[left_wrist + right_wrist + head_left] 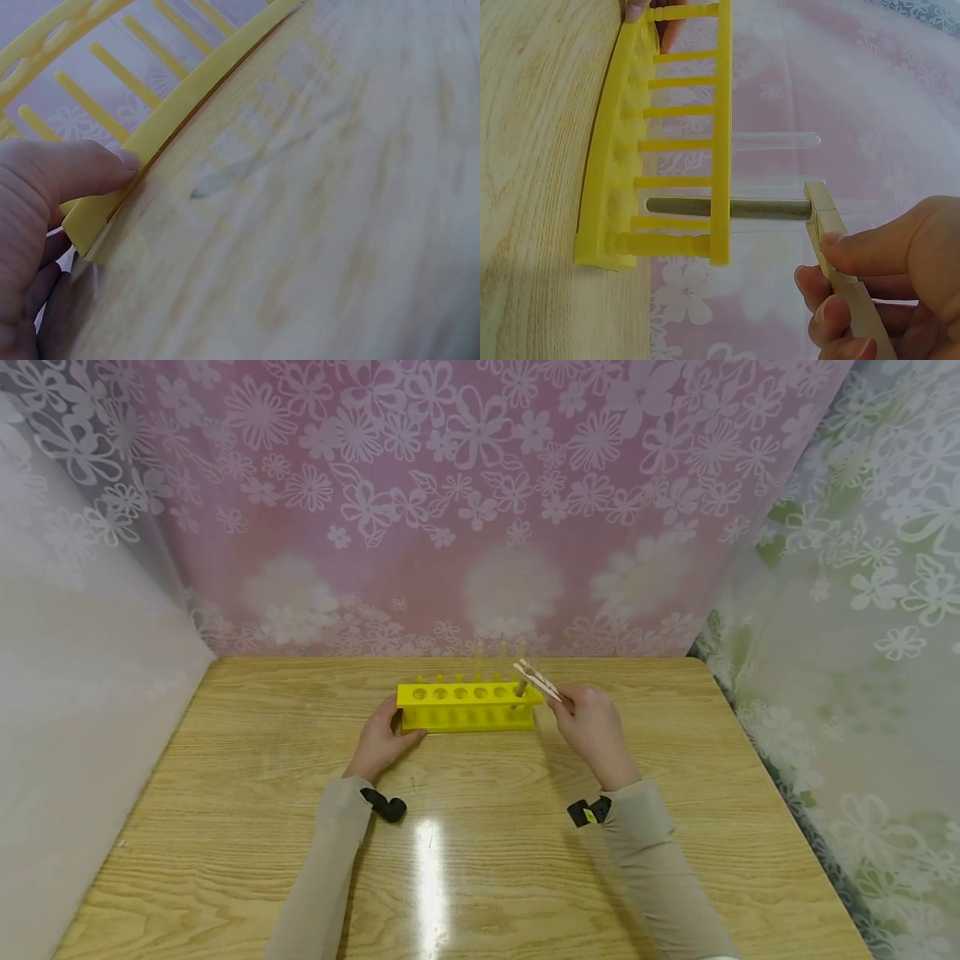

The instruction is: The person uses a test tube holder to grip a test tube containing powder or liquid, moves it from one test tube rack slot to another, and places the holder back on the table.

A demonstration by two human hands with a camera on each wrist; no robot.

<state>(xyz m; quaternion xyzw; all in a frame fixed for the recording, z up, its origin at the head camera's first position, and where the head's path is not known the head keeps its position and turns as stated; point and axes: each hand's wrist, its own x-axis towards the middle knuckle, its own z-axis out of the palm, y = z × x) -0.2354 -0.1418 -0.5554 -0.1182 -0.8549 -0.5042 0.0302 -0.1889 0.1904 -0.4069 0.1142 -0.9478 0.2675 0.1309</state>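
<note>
A yellow test tube rack [468, 725] stands upright on the table. My left hand [378, 745] grips its left end; in the left wrist view the thumb [94, 169] presses on the base's front edge, with fingers behind. My right hand [596, 732] holds a wooden test tube clamp [826, 232] between thumb and fingers. The clamp's tip meets the upper end of a test tube [769, 209] with grey-brown contents. That tube passes through the rack's rightmost hole, its lower end close to the base; whether it touches there I cannot tell.
Clear test tubes [780, 140] stand on the right-hand pegs along the rack's back. The wood-grain table [480, 860] ends at a pink floral backdrop [450, 527], with pale curtains [862, 652] at both sides.
</note>
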